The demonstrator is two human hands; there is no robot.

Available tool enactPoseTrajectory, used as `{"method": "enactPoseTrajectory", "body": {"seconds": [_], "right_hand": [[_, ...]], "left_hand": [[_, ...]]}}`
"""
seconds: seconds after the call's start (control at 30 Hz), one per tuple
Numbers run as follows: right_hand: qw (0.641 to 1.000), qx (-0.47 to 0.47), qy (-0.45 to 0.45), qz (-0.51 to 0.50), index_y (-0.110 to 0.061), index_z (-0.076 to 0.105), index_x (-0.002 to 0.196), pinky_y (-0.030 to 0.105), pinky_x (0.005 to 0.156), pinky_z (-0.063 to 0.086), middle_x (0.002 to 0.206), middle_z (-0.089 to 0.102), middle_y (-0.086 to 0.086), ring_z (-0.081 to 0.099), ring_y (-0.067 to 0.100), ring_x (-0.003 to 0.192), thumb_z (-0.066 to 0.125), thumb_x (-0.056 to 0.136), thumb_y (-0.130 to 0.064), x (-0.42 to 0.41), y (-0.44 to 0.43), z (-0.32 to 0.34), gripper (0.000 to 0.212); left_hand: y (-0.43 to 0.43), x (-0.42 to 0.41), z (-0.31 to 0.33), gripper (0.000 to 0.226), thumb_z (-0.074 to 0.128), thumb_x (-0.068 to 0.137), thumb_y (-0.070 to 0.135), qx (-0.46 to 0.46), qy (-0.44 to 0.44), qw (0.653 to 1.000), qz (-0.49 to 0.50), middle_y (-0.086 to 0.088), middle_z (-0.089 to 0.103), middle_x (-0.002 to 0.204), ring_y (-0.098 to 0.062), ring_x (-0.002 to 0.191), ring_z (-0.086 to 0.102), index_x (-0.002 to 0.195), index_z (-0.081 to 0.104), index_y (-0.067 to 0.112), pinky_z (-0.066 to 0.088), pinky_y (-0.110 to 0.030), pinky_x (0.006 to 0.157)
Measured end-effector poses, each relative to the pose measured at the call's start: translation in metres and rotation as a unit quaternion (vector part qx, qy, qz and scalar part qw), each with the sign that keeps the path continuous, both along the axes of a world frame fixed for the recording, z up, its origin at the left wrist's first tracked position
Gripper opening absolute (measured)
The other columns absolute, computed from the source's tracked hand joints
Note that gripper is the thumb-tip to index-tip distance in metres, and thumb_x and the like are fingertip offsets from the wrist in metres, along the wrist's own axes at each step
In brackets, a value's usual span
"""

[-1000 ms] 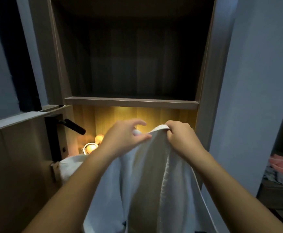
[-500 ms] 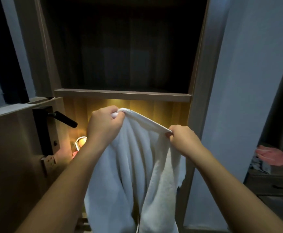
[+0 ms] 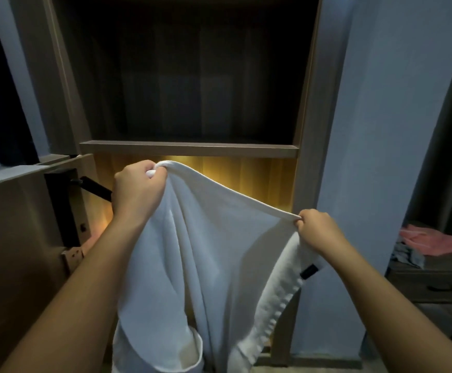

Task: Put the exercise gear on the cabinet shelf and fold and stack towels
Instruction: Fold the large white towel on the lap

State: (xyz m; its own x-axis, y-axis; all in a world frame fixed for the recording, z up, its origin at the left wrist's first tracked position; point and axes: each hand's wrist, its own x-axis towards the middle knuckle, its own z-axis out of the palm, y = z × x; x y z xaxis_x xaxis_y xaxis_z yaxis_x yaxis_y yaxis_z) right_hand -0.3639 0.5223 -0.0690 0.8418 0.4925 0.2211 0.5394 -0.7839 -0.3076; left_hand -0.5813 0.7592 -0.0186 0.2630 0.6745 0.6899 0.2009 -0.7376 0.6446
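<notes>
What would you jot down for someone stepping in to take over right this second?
Left hand grips one end of the white towel's top edge; right hand pinches the other end.
Towel hangs spread between them, in front of the cabinet, below its shelf.
Done: towel opened out.
Left: fold it and stack it; no exercise gear in sight, and the shelf looks dark.
</notes>
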Motion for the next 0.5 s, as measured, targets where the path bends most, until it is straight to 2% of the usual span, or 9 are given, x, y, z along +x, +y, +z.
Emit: {"method": "enactPoseTrajectory", "body": {"seconds": [0.07,0.1,0.13,0.17,0.2,0.27,0.3,0.37,0.5], "right_hand": [[0.994,0.098,0.018,0.054,-0.015,0.062,0.109,0.028,0.068,0.041,0.093,0.057,0.000,0.059,0.022,0.088,0.042,0.100,-0.019,-0.006,0.000,0.005,0.021],[0.981,0.160,0.044,0.102,-0.022,0.059,0.120,0.024,0.067,0.043,0.097,0.057,-0.006,0.060,0.012,0.085,0.044,0.100,-0.017,-0.013,0.000,0.011,0.026],[0.958,0.222,0.087,0.160,-0.030,0.053,0.130,0.019,0.061,0.044,0.095,0.057,-0.011,0.059,0.003,0.074,0.045,0.099,-0.015,-0.023,0.000,0.018,0.035],[0.926,0.275,0.139,0.216,-0.037,0.048,0.134,0.016,0.052,0.044,0.089,0.058,-0.012,0.057,0.001,0.061,0.047,0.098,-0.013,-0.034,-0.001,0.026,0.043],[0.895,0.312,0.186,0.260,-0.041,0.047,0.134,0.015,0.048,0.045,0.084,0.059,-0.008,0.057,0.002,0.054,0.048,0.097,-0.011,-0.046,-0.001,0.034,0.047],[0.852,0.348,0.227,0.317,-0.040,0.056,0.125,0.018,0.054,0.052,0.089,0.062,0.002,0.065,0.007,0.062,0.046,0.097,-0.008,-0.066,0.000,0.051,0.044],[0.841,0.360,0.223,0.337,-0.037,0.062,0.119,0.020,0.058,0.054,0.093,0.063,0.004,0.066,0.008,0.068,0.044,0.096,-0.006,-0.075,-0.001,0.061,0.043],[0.817,0.391,0.210,0.368,-0.030,0.072,0.106,0.021,0.059,0.054,0.089,0.065,0.003,0.065,0.009,0.068,0.039,0.095,-0.002,-0.090,-0.003,0.081,0.044],[0.783,0.437,0.170,0.409,-0.021,0.075,0.096,0.018,0.052,0.048,0.070,0.064,-0.005,0.060,0.004,0.060,0.038,0.093,0.001,-0.112,-0.005,0.128,0.043]], "left_hand": [[-0.006,0.003,0.000,0.033,0.049,0.097,0.033,0.006,0.018,1.000,-0.017,-0.006,0.059,0.069,-0.020,0.070,0.057,0.077,0.064,0.012,0.046,-0.029,0.060],[-0.009,0.005,0.000,0.034,0.050,0.097,0.033,0.010,0.030,0.999,-0.026,-0.007,0.059,0.069,-0.021,0.070,0.057,0.076,0.065,0.011,0.047,-0.032,0.059],[-0.013,0.007,0.000,0.035,0.050,0.096,0.033,0.014,0.040,0.999,-0.034,-0.009,0.060,0.069,-0.022,0.071,0.057,0.075,0.065,0.010,0.049,-0.037,0.060],[-0.017,0.009,0.000,0.035,0.051,0.096,0.033,0.018,0.048,0.998,-0.041,-0.010,0.060,0.069,-0.024,0.071,0.057,0.075,0.066,0.008,0.050,-0.041,0.061],[-0.021,0.011,0.000,0.036,0.051,0.095,0.032,0.020,0.054,0.997,-0.051,-0.011,0.060,0.069,-0.025,0.071,0.057,0.074,0.066,0.007,0.050,-0.042,0.062],[-0.031,0.015,0.005,0.035,0.052,0.096,0.032,0.009,0.053,0.996,-0.077,-0.011,0.060,0.070,-0.025,0.072,0.057,0.076,0.066,0.007,0.047,-0.037,0.060],[-0.035,0.015,0.010,0.033,0.053,0.096,0.032,-0.001,0.045,0.995,-0.089,-0.009,0.060,0.071,-0.023,0.073,0.058,0.077,0.066,0.009,0.044,-0.032,0.060],[-0.043,0.013,0.025,0.028,0.054,0.096,0.032,-0.014,0.018,0.993,-0.113,-0.005,0.061,0.073,-0.018,0.075,0.058,0.081,0.068,0.012,0.043,-0.027,0.061],[-0.063,0.000,0.074,0.029,0.054,0.095,0.030,0.019,-0.021,0.989,-0.142,-0.001,0.055,0.063,-0.014,0.065,0.053,0.073,0.067,0.015,0.039,-0.024,0.057]]}}
